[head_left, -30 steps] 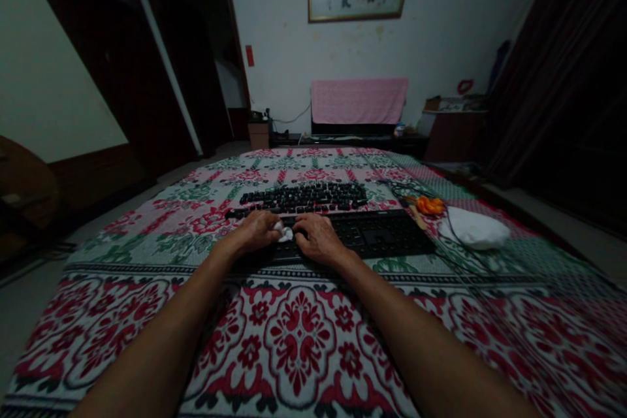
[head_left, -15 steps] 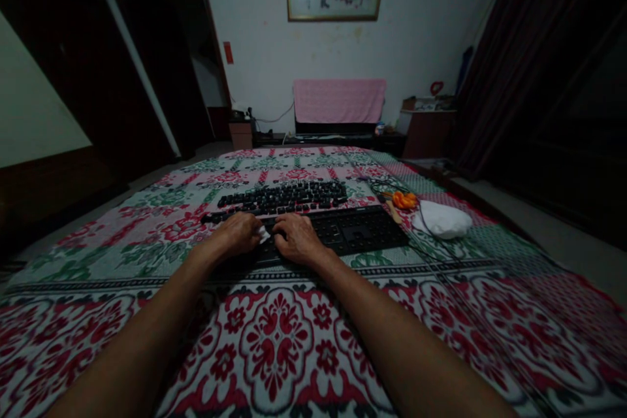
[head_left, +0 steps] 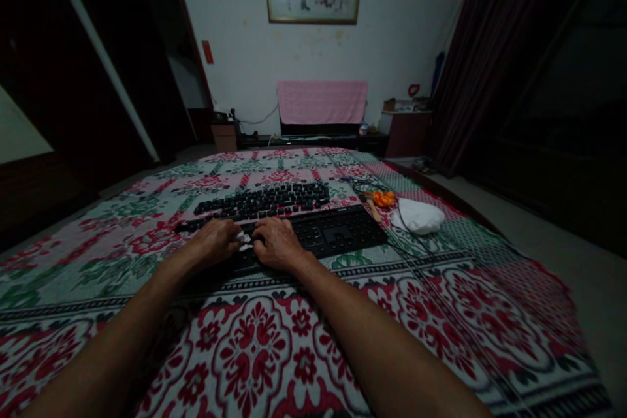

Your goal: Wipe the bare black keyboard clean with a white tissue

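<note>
A black keyboard [head_left: 350,243] with its keycaps taken off lies on the patterned bedspread, tilted slightly across in front of me. My left hand [head_left: 218,240] is over its left part, closed on a crumpled white tissue [head_left: 243,240]. Right beside the tissue, my right hand [head_left: 278,243] bears on the keyboard with curled fingers, thumb and forefinger bent around its upper side. Its fingertips are partly hidden. Loose black keycaps [head_left: 274,199] are laid out in rows just beyond the keyboard.
To the right lie an orange bundle [head_left: 383,199], a wooden-handled brush-like tool [head_left: 373,210], a white cloth or bag [head_left: 418,215] and dark cable. The bedspread [head_left: 255,353] covers the whole surface. A pink towel [head_left: 322,102] drapes a screen by the far wall.
The camera view has turned a little to the right, so everything sits farther left. Both hands stay at the same part of the keyboard, the tissue still in the left.
</note>
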A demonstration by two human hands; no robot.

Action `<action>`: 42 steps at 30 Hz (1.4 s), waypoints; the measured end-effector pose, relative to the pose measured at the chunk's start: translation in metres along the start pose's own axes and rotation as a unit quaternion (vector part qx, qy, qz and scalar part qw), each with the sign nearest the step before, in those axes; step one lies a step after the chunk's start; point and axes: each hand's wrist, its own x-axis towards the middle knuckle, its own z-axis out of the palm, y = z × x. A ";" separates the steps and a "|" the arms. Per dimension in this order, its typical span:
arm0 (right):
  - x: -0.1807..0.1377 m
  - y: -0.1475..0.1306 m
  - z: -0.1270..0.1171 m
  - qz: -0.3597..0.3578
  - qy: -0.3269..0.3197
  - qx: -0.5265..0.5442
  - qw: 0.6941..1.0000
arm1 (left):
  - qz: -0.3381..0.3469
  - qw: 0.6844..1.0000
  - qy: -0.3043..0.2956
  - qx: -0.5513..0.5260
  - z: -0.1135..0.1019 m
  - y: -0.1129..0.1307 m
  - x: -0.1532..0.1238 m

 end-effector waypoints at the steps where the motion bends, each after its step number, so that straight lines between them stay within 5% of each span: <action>1: 0.000 0.000 0.000 0.001 0.001 0.001 1.000 | -0.006 1.000 -0.013 -0.011 -0.003 0.000 -0.001; 5: 0.000 -0.001 -0.001 0.004 -0.001 -0.001 1.000 | -0.023 0.997 -0.049 -0.046 -0.010 -0.001 -0.003; 12: -0.001 -0.001 -0.002 -0.001 -0.006 -0.007 1.000 | -0.010 0.996 0.048 -0.080 0.003 -0.005 -0.001; 23: 0.000 -0.001 -0.004 -0.001 -0.005 0.001 1.000 | -0.061 0.983 -0.078 -0.152 -0.017 -0.025 -0.011; 28: 0.000 0.001 -0.001 -0.008 0.003 0.001 1.000 | -0.083 0.988 0.037 -0.127 -0.010 -0.021 -0.006; 32: 0.000 0.003 0.002 -0.010 0.008 0.002 1.000 | -0.030 0.993 0.079 -0.084 0.004 -0.009 0.000; 42: 0.000 0.000 -0.001 0.001 -0.007 0.003 1.000 | -0.072 0.995 -0.022 -0.071 -0.002 -0.029 -0.003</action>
